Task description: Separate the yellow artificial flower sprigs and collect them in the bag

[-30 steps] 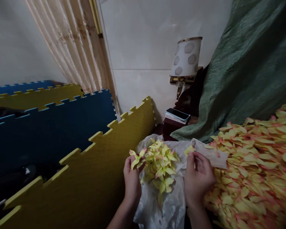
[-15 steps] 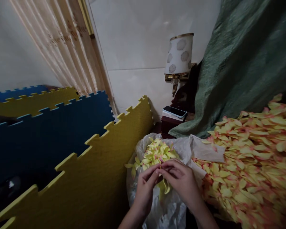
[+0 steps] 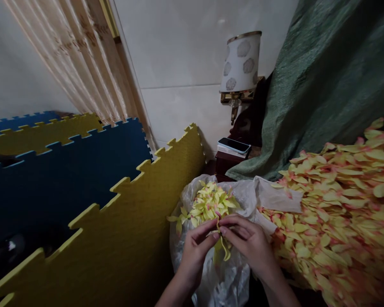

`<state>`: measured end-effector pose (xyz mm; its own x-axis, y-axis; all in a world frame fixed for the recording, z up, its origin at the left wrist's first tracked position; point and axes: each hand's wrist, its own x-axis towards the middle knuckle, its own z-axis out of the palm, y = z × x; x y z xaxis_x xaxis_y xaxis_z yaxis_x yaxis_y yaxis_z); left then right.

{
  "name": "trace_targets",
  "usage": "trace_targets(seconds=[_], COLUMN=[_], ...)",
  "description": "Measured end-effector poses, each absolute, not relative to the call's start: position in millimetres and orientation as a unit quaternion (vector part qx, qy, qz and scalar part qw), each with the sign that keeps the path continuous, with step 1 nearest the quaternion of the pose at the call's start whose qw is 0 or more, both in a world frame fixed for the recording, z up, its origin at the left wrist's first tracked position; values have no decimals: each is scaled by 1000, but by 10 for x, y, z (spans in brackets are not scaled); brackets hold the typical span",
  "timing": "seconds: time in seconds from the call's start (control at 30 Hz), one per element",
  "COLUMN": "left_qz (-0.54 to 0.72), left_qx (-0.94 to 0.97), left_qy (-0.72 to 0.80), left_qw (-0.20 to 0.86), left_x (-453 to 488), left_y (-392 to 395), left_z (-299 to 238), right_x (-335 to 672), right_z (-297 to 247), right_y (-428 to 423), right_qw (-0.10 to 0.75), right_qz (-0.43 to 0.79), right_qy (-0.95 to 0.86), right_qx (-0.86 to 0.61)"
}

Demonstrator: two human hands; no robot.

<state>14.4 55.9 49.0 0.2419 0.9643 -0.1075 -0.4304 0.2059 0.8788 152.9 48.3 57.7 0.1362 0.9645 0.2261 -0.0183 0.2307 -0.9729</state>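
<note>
Between my fingertips hangs a yellow artificial petal piece [image 3: 225, 250] with a pink tip, its long end dangling below my thumbs. My left hand [image 3: 196, 245] pinches it from the left, thumb and index finger closed on it. From the other side my right hand [image 3: 248, 238] grips it in the same way, its remaining fingers curled. Just beyond my fingers, a heap of yellow-green petals with pink tips [image 3: 213, 198] lies in a clear plastic bag [image 3: 224, 285]. My fingers partly cover the held piece.
A large pile of yellow and pink petals [image 3: 345, 213] rises at the right, below a green cloth [image 3: 307, 102]. Yellow foam mat [image 3: 121, 243] and blue foam mat [image 3: 67, 183] stand upright at the left. A phone [image 3: 233, 145] rests on a dark cabinet beneath a wall lamp [image 3: 241, 64].
My hands have moved slightly apart at the thumbs, showing more of the yellow piece between them. The view has shifted a little; the heap and the mats stay in place.
</note>
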Motion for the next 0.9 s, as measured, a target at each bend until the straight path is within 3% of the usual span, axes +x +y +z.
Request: trace_targets(seconds=[0.17, 0.37, 0.47, 0.57, 0.73, 0.9], left_qz=[511, 529, 529, 517, 512, 483], left_qx=[401, 402, 413, 429, 452, 523], left_qy=[367, 362, 363, 370, 386, 360], left_qw=[667, 654, 647, 642, 620, 603], left_x=[163, 208, 203, 191, 183, 142], left_y=[567, 584, 576, 565, 552, 546], left_z=[481, 449, 435, 440, 472, 549], right_x=[1485, 1423, 1396, 1394, 1455, 1572], right_z=[558, 485, 426, 397, 520, 678], right_y=[421, 324, 278, 245, 220, 245], right_qw=[596, 547, 548, 577, 608, 580], right_qz=[367, 124, 76, 122, 299, 420], right_qy=[-503, -615, -627, -597, -517, -466], right_qx=[-507, -554, -549, -543, -523, -520])
